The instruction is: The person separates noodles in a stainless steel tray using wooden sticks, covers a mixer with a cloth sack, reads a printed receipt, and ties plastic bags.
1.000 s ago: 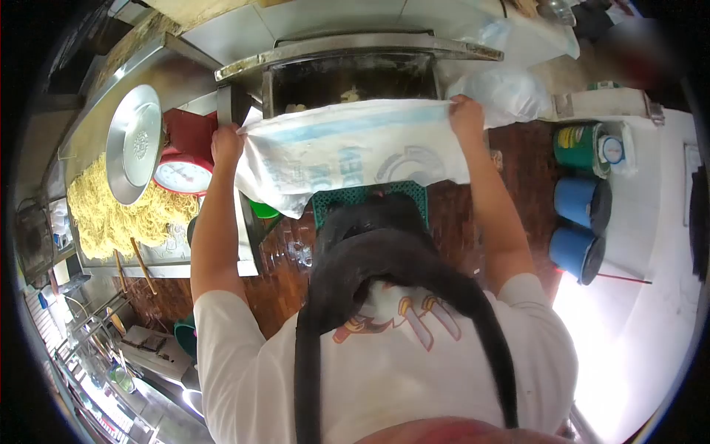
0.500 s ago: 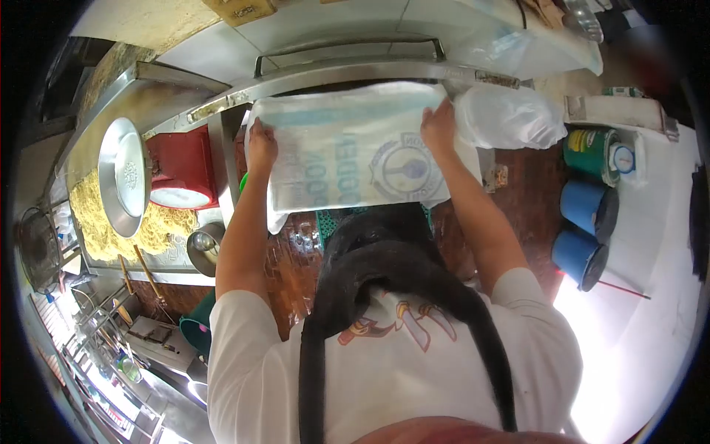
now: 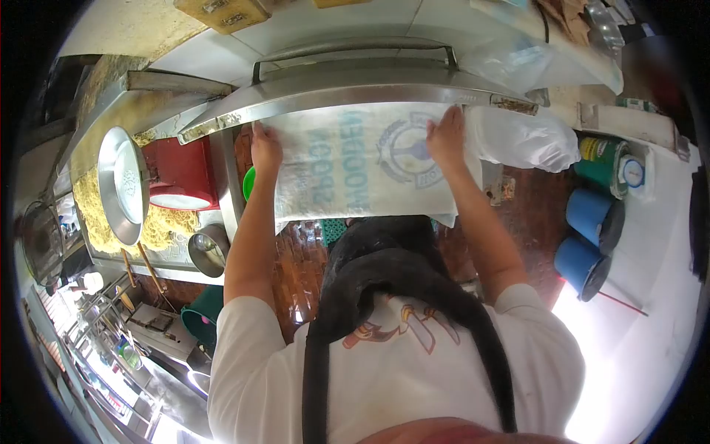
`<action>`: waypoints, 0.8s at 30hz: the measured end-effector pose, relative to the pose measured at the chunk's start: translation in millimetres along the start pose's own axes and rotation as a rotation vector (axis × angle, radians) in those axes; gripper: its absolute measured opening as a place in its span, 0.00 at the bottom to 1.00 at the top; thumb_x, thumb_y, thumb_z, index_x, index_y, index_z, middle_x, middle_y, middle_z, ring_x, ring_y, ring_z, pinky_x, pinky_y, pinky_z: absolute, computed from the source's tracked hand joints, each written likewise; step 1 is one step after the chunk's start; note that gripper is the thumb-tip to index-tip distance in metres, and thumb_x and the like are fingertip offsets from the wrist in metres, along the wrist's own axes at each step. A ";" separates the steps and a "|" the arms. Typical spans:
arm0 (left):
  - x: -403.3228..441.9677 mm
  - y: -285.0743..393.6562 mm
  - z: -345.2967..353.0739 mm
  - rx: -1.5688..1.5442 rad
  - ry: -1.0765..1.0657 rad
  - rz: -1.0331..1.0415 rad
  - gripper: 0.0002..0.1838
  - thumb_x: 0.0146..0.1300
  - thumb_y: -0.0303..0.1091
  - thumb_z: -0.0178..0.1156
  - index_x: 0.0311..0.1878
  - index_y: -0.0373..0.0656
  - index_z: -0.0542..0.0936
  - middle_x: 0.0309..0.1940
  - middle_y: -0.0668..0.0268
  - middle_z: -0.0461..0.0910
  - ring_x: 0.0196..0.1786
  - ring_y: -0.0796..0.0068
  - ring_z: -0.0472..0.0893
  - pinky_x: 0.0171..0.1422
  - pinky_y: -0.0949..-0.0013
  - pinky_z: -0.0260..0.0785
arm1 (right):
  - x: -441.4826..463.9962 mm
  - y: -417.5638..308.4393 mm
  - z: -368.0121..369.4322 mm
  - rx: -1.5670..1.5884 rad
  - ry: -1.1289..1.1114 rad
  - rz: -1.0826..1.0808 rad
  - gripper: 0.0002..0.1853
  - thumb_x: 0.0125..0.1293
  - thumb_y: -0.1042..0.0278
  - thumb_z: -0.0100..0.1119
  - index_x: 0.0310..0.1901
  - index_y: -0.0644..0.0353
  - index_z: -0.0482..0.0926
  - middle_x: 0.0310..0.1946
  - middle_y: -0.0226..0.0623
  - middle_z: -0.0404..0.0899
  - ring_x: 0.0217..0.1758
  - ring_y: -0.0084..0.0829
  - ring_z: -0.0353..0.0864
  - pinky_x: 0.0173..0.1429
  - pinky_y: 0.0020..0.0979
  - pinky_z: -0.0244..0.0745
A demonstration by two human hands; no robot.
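A white woven sack (image 3: 325,177) with faded blue lettering and a round spoon emblem is spread in front of me, its print upside down. Its far edge lies below a metal edge with a bar handle (image 3: 355,50). My left hand (image 3: 266,148) is closed on the sack's left side. On the right side, my right hand (image 3: 446,140) grips it beside the emblem. The fingertips of both hands are partly hidden. A clear plastic bag (image 3: 521,139) bulges just right of my right hand.
To the left, a steel pan scale (image 3: 122,185) with a red body (image 3: 177,170) stands by yellow noodles (image 3: 89,214). A metal bowl (image 3: 208,250) sits near my left forearm. Blue buckets (image 3: 580,266) and a green container (image 3: 595,163) are at the right, above brown flooring (image 3: 296,274).
Both hands and the sack have shifted slightly in view. The metal edge with the handle now appears lower and covers the sack's far part. Both hands keep their hold.
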State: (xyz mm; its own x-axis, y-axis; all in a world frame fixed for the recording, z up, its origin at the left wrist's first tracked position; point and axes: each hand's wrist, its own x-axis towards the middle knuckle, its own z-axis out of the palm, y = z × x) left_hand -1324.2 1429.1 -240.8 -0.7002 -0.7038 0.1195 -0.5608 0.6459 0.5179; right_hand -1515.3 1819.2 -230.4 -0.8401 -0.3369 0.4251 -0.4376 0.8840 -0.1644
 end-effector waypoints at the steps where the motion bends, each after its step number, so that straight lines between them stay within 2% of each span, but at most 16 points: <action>1: 2.6 -1.1 1.3 0.001 -0.031 -0.006 0.19 0.74 0.36 0.51 0.63 0.39 0.76 0.53 0.40 0.81 0.57 0.35 0.79 0.61 0.44 0.71 | -3.3 -7.2 -1.3 0.001 0.057 0.039 0.17 0.64 0.64 0.62 0.43 0.74 0.83 0.45 0.64 0.83 0.53 0.57 0.81 0.63 0.55 0.71; 3: 22.6 4.0 8.7 -0.004 -0.087 -0.016 0.18 0.73 0.35 0.52 0.60 0.38 0.78 0.53 0.40 0.81 0.57 0.35 0.78 0.61 0.43 0.71 | 14.7 -8.6 5.2 0.098 -0.019 0.117 0.20 0.66 0.62 0.61 0.47 0.75 0.82 0.48 0.65 0.81 0.54 0.57 0.80 0.62 0.54 0.71; 5: 53.5 -0.3 16.9 0.145 -0.183 0.073 0.16 0.72 0.37 0.51 0.54 0.39 0.82 0.48 0.38 0.82 0.52 0.32 0.81 0.58 0.41 0.73 | 54.8 -3.0 -0.8 0.019 -0.602 0.099 0.24 0.68 0.60 0.60 0.54 0.76 0.78 0.55 0.66 0.78 0.59 0.57 0.77 0.65 0.53 0.70; 6: 69.7 -25.1 32.7 0.143 -0.110 0.362 0.17 0.70 0.38 0.52 0.48 0.38 0.85 0.44 0.39 0.84 0.50 0.35 0.82 0.58 0.43 0.74 | 63.5 -0.1 2.8 -0.033 -0.761 0.082 0.26 0.68 0.59 0.59 0.56 0.77 0.76 0.58 0.66 0.75 0.61 0.57 0.75 0.66 0.53 0.69; 7: 85.5 -48.7 52.3 0.191 -0.142 0.410 0.19 0.68 0.38 0.54 0.53 0.35 0.83 0.48 0.41 0.83 0.54 0.37 0.81 0.61 0.45 0.73 | 72.4 2.5 5.9 -0.082 -0.919 0.056 0.28 0.69 0.58 0.59 0.59 0.77 0.73 0.61 0.66 0.73 0.63 0.58 0.74 0.67 0.53 0.68; 8: 97.7 -69.1 67.6 0.264 -0.155 0.484 0.21 0.69 0.41 0.55 0.56 0.34 0.81 0.52 0.42 0.82 0.57 0.38 0.80 0.63 0.45 0.73 | 76.4 4.5 12.2 -0.144 -0.939 0.023 0.29 0.70 0.58 0.58 0.62 0.78 0.71 0.63 0.66 0.71 0.65 0.58 0.72 0.68 0.53 0.67; 9: 102.9 -80.3 73.7 0.338 -0.168 0.556 0.24 0.70 0.44 0.56 0.58 0.33 0.80 0.55 0.43 0.81 0.61 0.39 0.79 0.65 0.46 0.72 | 71.5 9.8 21.6 -0.118 -0.805 0.014 0.29 0.70 0.58 0.57 0.62 0.77 0.71 0.63 0.66 0.71 0.65 0.59 0.72 0.68 0.54 0.68; 10: 96.7 -65.8 64.3 0.297 -0.161 0.354 0.26 0.69 0.46 0.58 0.60 0.33 0.79 0.57 0.42 0.80 0.62 0.39 0.78 0.66 0.45 0.71 | 66.1 15.9 31.8 -0.093 -0.671 0.001 0.29 0.71 0.58 0.57 0.62 0.76 0.71 0.63 0.66 0.71 0.64 0.60 0.72 0.68 0.55 0.68; 12: 73.3 2.1 21.3 0.207 -0.135 -0.049 0.30 0.69 0.50 0.61 0.62 0.33 0.77 0.60 0.42 0.78 0.64 0.39 0.76 0.68 0.45 0.70 | 41.2 34.6 62.4 0.133 -0.084 0.016 0.24 0.71 0.59 0.57 0.59 0.72 0.75 0.57 0.65 0.76 0.61 0.61 0.76 0.65 0.56 0.70; 14: 41.8 55.7 -27.5 0.184 -0.171 -0.090 0.34 0.66 0.54 0.67 0.63 0.33 0.76 0.56 0.43 0.81 0.62 0.45 0.79 0.67 0.48 0.71 | 39.8 28.4 39.3 0.157 -0.110 -0.015 0.25 0.72 0.60 0.57 0.63 0.70 0.72 0.61 0.65 0.74 0.65 0.62 0.74 0.70 0.54 0.68; 15: 25.9 49.0 -23.1 -0.160 -0.246 -0.111 0.33 0.66 0.49 0.70 0.64 0.32 0.75 0.54 0.47 0.83 0.59 0.54 0.82 0.64 0.57 0.74 | 36.0 24.5 20.4 0.166 -0.123 -0.027 0.26 0.72 0.61 0.57 0.66 0.69 0.71 0.63 0.65 0.73 0.67 0.62 0.73 0.72 0.54 0.67; 16: 0.5 86.2 -50.0 -0.657 -0.432 -0.185 0.29 0.69 0.45 0.68 0.63 0.33 0.76 0.54 0.51 0.83 0.58 0.64 0.83 0.61 0.64 0.75 | 32.9 16.1 -8.1 0.229 -0.169 -0.029 0.27 0.71 0.63 0.57 0.66 0.70 0.71 0.64 0.65 0.72 0.69 0.62 0.70 0.73 0.53 0.66; 17: -18.3 144.8 -100.3 -0.916 -0.585 -0.264 0.24 0.72 0.42 0.65 0.62 0.34 0.76 0.55 0.52 0.83 0.58 0.65 0.83 0.62 0.65 0.75 | 28.9 3.7 -44.6 0.290 -0.216 -0.033 0.27 0.71 0.64 0.56 0.67 0.71 0.70 0.65 0.65 0.71 0.71 0.62 0.68 0.74 0.52 0.65; 18: -29.7 174.1 -118.6 -1.200 -0.582 -0.244 0.18 0.75 0.38 0.61 0.60 0.35 0.77 0.53 0.52 0.84 0.59 0.59 0.84 0.62 0.60 0.76 | 16.9 -5.5 -72.9 0.352 -0.268 -0.038 0.28 0.70 0.65 0.56 0.67 0.72 0.69 0.67 0.65 0.70 0.73 0.62 0.65 0.75 0.51 0.64; 21: -18.2 210.0 -137.8 -1.704 -0.447 -0.187 0.14 0.76 0.34 0.57 0.54 0.32 0.78 0.51 0.50 0.84 0.58 0.54 0.84 0.63 0.57 0.78 | -27.8 -10.4 -118.9 0.504 -0.452 -0.003 0.26 0.69 0.67 0.58 0.68 0.66 0.71 0.67 0.60 0.71 0.72 0.58 0.68 0.75 0.49 0.65; 24: -14.6 228.9 -157.8 -1.748 -0.447 -0.169 0.11 0.77 0.32 0.55 0.48 0.31 0.78 0.50 0.48 0.85 0.57 0.52 0.85 0.63 0.55 0.79 | -65.5 -7.9 -154.2 0.588 -0.521 0.076 0.24 0.69 0.66 0.61 0.66 0.63 0.74 0.63 0.54 0.76 0.66 0.52 0.76 0.70 0.45 0.71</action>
State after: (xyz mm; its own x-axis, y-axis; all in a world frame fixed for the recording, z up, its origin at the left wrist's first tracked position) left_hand -1372.6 1540.6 9.6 -0.9097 -0.4071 -0.0819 0.2231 -0.6456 0.7304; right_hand -1407.4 1884.2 -119.8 -0.8528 -0.5195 -0.0541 -0.3486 0.6432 -0.6818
